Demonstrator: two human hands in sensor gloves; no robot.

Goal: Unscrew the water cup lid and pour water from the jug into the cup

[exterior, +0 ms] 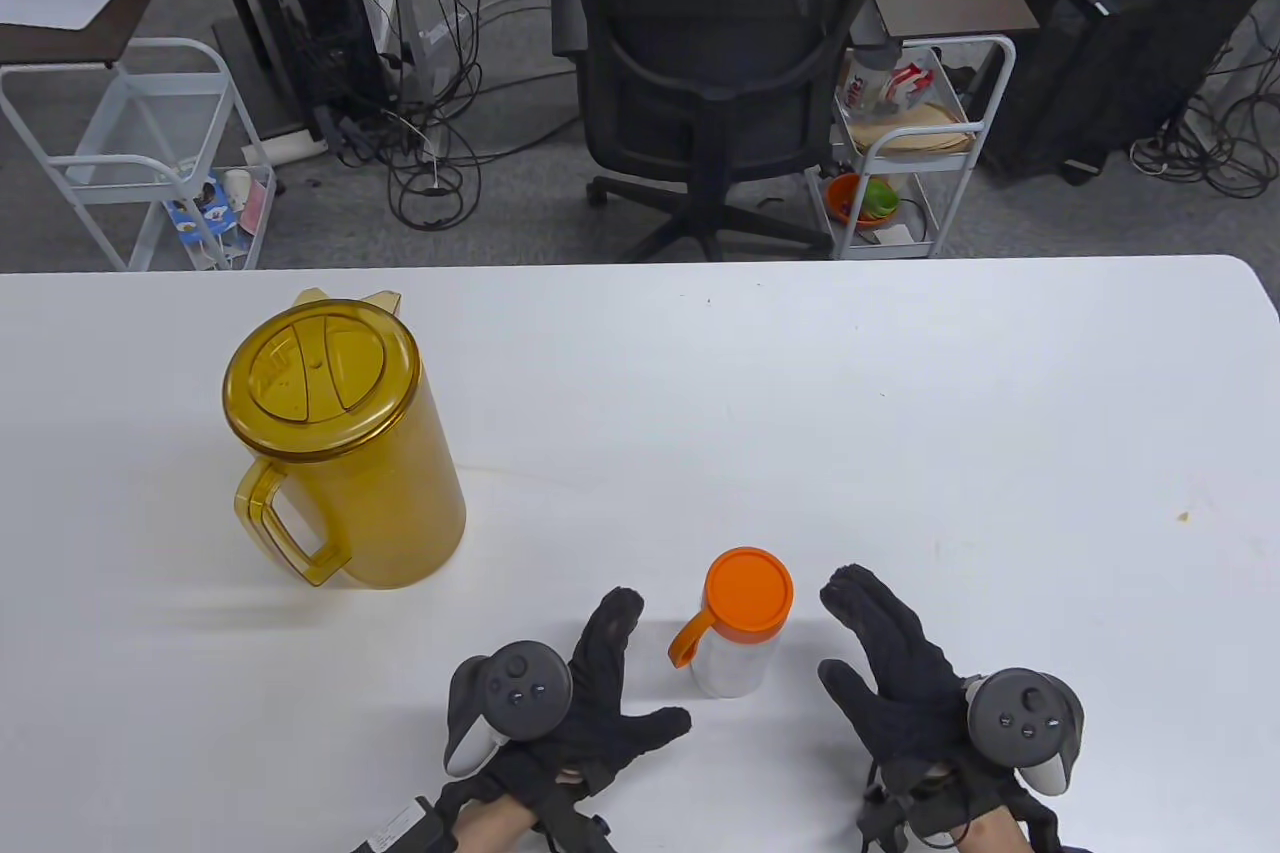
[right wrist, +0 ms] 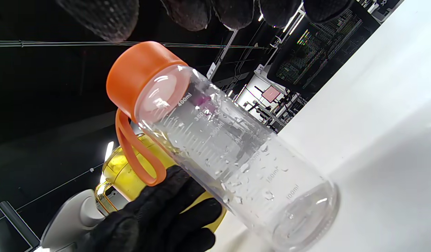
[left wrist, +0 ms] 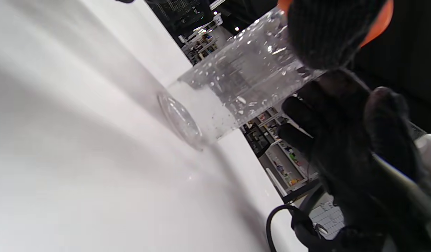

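The clear water cup (exterior: 738, 668) stands upright near the table's front edge, its orange lid (exterior: 748, 593) screwed on and an orange strap (exterior: 688, 641) hanging at its left. Droplets cling to its wall (right wrist: 236, 154). My left hand (exterior: 650, 663) lies to the cup's left with fingers spread, not touching it. My right hand (exterior: 838, 628) hovers at the cup's right, fingers straight, a small gap from the lid. The amber jug (exterior: 345, 443) with its lid on stands at the left, handle toward me, well away from both hands.
The white table (exterior: 900, 413) stretches to the right and back. Beyond its far edge are a black office chair (exterior: 715, 63) and two white wire carts (exterior: 915, 143).
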